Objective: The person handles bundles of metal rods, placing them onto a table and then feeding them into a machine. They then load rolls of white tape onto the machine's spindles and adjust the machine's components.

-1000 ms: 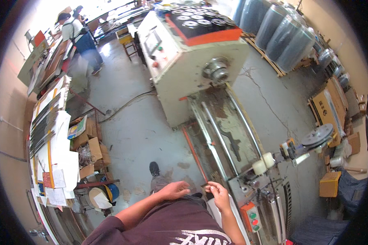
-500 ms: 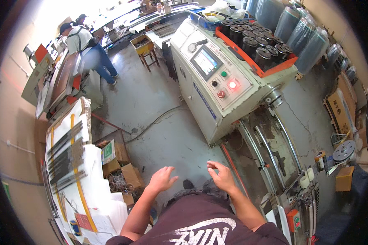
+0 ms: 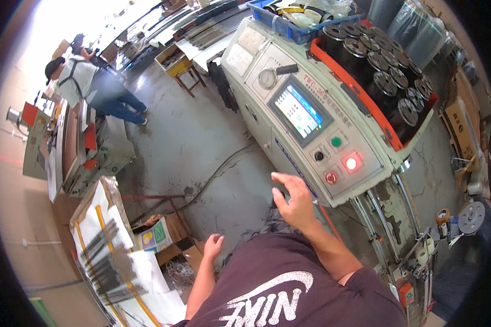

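Note:
My right hand (image 3: 294,201) is raised in front of my body with thumb and fingers apart, holding nothing. It is close to the lower front side of a machine's pale control cabinet (image 3: 275,158); contact does not show. On its sloped panel are a lit touchscreen (image 3: 300,113), a green button (image 3: 336,142), a black knob (image 3: 319,156), a glowing red-white button (image 3: 351,163) and a red emergency-stop knob (image 3: 331,177). Lower and to the left, my left hand (image 3: 213,247) hangs empty with loosely bent fingers, beside an open cardboard box (image 3: 172,252).
An orange-rimmed tray (image 3: 360,111) of black spools and a blue bin (image 3: 289,32) top the cabinet. Metal rails (image 3: 373,215) run below it. Dark strips (image 3: 106,261) lie on the white-covered table at left. A co-worker (image 3: 93,84) bends over a bench; another person (image 3: 79,46) is beyond.
The cabinet has come nearer in view. My right hand has risen toward its front side, while my left hand has dropped lower and back toward my body.

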A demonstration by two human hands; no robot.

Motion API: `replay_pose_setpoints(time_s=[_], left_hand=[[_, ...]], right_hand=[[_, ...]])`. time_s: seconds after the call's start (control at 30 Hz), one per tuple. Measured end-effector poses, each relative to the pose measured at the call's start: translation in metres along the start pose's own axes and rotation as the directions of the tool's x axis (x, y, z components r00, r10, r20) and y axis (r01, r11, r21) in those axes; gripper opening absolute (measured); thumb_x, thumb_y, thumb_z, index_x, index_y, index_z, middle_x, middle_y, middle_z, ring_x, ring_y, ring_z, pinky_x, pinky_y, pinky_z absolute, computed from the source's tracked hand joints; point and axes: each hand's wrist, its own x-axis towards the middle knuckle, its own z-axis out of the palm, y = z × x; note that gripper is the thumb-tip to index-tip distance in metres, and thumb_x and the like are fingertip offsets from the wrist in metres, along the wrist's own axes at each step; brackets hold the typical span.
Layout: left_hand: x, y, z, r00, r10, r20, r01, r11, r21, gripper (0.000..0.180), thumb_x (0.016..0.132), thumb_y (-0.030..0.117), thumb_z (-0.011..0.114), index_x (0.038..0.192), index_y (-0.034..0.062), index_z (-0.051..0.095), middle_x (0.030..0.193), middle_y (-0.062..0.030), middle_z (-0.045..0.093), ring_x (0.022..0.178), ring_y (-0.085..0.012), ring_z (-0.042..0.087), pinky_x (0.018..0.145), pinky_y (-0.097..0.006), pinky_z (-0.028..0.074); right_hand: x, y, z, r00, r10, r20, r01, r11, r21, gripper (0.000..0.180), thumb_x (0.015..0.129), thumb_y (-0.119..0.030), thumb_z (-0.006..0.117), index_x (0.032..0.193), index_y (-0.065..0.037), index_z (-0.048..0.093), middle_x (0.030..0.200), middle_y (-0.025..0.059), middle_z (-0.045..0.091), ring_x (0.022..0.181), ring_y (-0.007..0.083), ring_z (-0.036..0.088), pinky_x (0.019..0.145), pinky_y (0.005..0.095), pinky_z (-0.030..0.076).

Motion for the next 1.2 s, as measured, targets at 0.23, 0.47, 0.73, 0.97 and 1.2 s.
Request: replay_pose_setpoints(time_s=[0.23,0.47,0.73,0.97,1.2], left_hand=[[0.079,0.000,-0.026,0.931,-0.351,0.097,0.363,0.915,-0.176,0.031,0.095,0.033,0.059,0.102,0.0037,0.065,0.090,-0.0102,0.070,0.079,-0.0209,0.066,0.066,-0.034,0.054],[0.295,0.038,-0.103,0.812,0.414,0.411,-0.583,0.589,0.559,0.032,0.091,0.034,0.054,0.080,0.0059,0.066,0.081,-0.0128,0.070,0.069,-0.0260,0.065,0.060,-0.039,0.051],[0.495,0.318,-0.191,0.961,0.157,0.227,-0.121,0.979,-0.166,0.027,0.099,0.026,0.063,0.111,0.0025,0.062,0.085,-0.0032,0.067,0.069,-0.0116,0.061,0.058,-0.026,0.050],[0.527,0.339,-0.170,0.911,0.093,0.402,-0.044,0.990,-0.131,0.032,0.097,0.027,0.065,0.116,0.0018,0.062,0.088,-0.0038,0.068,0.074,-0.0123,0.063,0.060,-0.026,0.050],[0.525,0.253,-0.144,0.806,0.059,0.589,-0.244,0.939,0.241,0.036,0.094,0.031,0.064,0.112,0.0007,0.068,0.092,-0.0094,0.071,0.080,-0.0182,0.068,0.070,-0.031,0.053]], right_hand=[[0.131,0.034,-0.012,0.947,-0.088,-0.310,-0.047,0.915,-0.401,0.056,0.082,-0.015,0.069,0.133,0.002,0.053,0.133,0.0197,0.057,0.123,0.0370,0.052,0.107,0.0484,0.037],[0.186,0.064,0.023,0.868,0.002,-0.497,-0.364,0.683,-0.633,0.081,0.076,-0.024,0.077,0.143,0.002,0.040,0.146,0.0220,0.043,0.136,0.0369,0.041,0.114,0.0569,0.024],[0.206,0.073,0.065,0.691,0.109,-0.715,-0.678,0.441,-0.588,0.088,0.071,-0.030,0.082,0.145,-0.004,0.041,0.143,0.0136,0.043,0.138,0.0346,0.037,0.114,0.0624,0.019],[0.217,0.073,0.076,0.634,0.155,-0.757,-0.746,0.379,-0.547,0.091,0.071,-0.031,0.083,0.147,-0.007,0.037,0.145,0.0125,0.039,0.140,0.0308,0.034,0.115,0.0613,0.015],[0.212,0.072,0.077,0.603,0.166,-0.780,-0.772,0.368,-0.518,0.087,0.075,-0.028,0.077,0.148,-0.007,0.036,0.148,0.0108,0.039,0.143,0.0304,0.033,0.116,0.0623,0.011]])
